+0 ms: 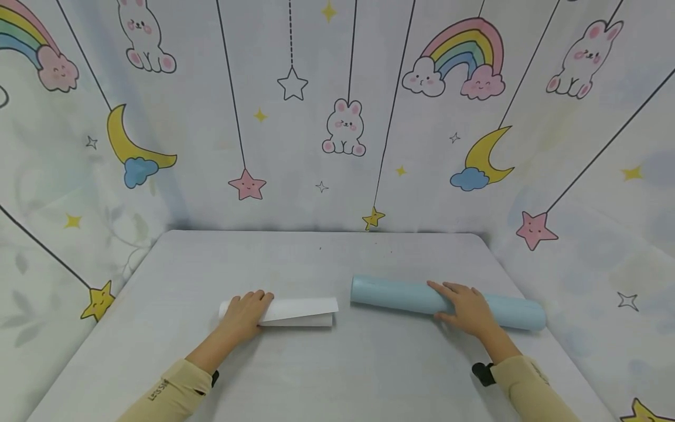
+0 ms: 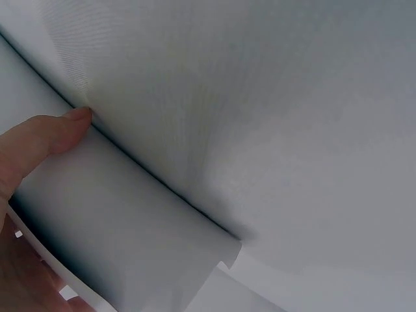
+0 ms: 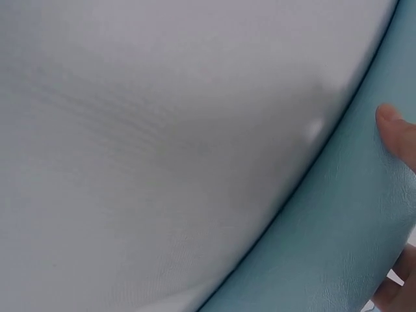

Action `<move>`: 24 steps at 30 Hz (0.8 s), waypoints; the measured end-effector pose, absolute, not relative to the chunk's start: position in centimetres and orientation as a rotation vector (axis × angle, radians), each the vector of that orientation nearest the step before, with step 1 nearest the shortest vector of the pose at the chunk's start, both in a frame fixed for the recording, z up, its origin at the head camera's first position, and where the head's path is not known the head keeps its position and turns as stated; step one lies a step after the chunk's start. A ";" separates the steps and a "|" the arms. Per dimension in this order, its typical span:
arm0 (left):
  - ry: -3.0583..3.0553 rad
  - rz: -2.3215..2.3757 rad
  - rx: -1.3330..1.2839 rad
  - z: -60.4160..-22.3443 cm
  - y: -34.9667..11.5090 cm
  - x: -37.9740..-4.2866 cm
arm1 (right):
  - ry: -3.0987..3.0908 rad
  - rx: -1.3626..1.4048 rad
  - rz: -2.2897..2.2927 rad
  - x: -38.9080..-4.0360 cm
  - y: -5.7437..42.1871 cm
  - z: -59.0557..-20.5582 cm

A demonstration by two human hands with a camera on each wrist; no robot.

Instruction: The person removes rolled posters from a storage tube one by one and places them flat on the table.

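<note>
A white paper roll [image 1: 303, 309] with a loose flap lies left of the middle of the white table. My left hand [image 1: 245, 316] grips its left part. In the left wrist view, the thumb [image 2: 52, 135] lies along the near side of the roll and the other fingers go round the far side. To the right lies a longer light blue roll [image 1: 392, 295] with a smooth, faintly grained surface, slanting slightly toward me at its right end. My right hand [image 1: 468, 309] holds it around the middle, thumb [image 3: 400, 135] on the near side and fingers over the far side.
The white table [image 1: 327, 381] has rounded far corners. Behind it and at both sides hangs a pale cloth [image 1: 295, 135] printed with rabbits, stars, moons and rainbows. The blue roll's right end reaches the table's right edge. A short gap separates the two rolls.
</note>
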State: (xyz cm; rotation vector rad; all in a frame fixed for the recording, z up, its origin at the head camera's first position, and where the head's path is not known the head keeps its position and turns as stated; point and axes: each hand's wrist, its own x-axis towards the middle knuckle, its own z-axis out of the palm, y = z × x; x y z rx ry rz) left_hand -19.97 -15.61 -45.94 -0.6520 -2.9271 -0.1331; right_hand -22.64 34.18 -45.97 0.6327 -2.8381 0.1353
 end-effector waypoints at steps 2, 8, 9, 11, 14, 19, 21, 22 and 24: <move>-2.927 -0.133 -0.651 -45.9 -15.6 -20.0 | -2.842 0.620 0.131 -23.0 34.2 -46.1; -2.932 -0.137 -0.647 -45.9 -15.6 -20.0 | -2.889 0.545 0.098 -24.0 34.1 -46.3; -2.934 -0.140 -0.646 -45.8 -15.6 -19.9 | -2.894 0.531 0.086 -24.1 34.1 -46.4; -2.936 -0.142 -0.647 -45.8 -15.5 -19.9 | -2.900 0.507 0.064 -24.5 34.0 -46.4; -2.932 -0.145 -0.647 -45.8 -15.5 -19.7 | -2.909 0.474 0.046 -24.9 33.9 -46.2; -2.929 -0.140 -0.646 -45.8 -15.6 -19.6 | -2.944 0.400 0.031 -25.5 33.6 -45.8; -2.931 -0.140 -0.646 -45.8 -15.6 -19.6 | -2.956 0.370 0.035 -25.8 33.5 -45.8; -2.929 -0.138 -0.644 -45.8 -15.6 -19.6 | -2.959 0.356 0.042 -26.0 33.5 -45.8; -2.930 -0.137 -0.638 -45.8 -15.6 -19.7 | -2.953 0.335 0.071 -26.3 33.3 -45.7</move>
